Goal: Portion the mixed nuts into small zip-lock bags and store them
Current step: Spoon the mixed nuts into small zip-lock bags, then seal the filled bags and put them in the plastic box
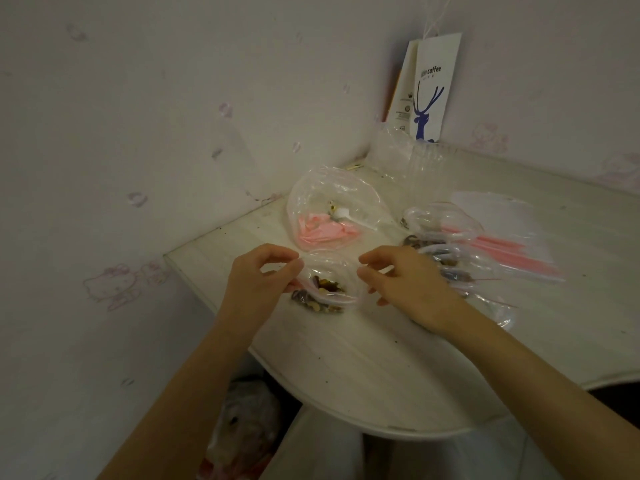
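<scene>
Low in the centre of the frame: small zip-lock bag (341, 271), flat on the table (363, 368) not far from the rounded front edge, with a dark clump of mixed nuts (318, 301) inside. Pinched at the left end of the mouth between curled thumb and forefinger of the left hand (258, 277). Taken at the right end in much the same way by the right hand (405, 284), fingers curled, though harder to judge how firmly there. Mouth apparently gaping between the two pinches, so probably just short of sealing. Right of centre, partly under the right hand: pile of filled bags (446, 261). Further towards the right edge: flat empty bags (502, 223) with pink strips. Just above the hands: large clear bag (329, 188) holding pink scraps and a white scoop (349, 216). Upper right, against the wall: paper coffee bag (434, 91). Plenty to go wrong from here. Pressing the strip shut over a nut or crumb caught in the track, leaving a gap and a leak later. Pulling the two ends unevenly, tipping nuts out through the open mouth. Trapping too much air, making a puffy bag likely to pop open once stacked. Brushing the filled bags sideways with the right wrist. Any spill this near the edge, likely lost to the floor.
</scene>
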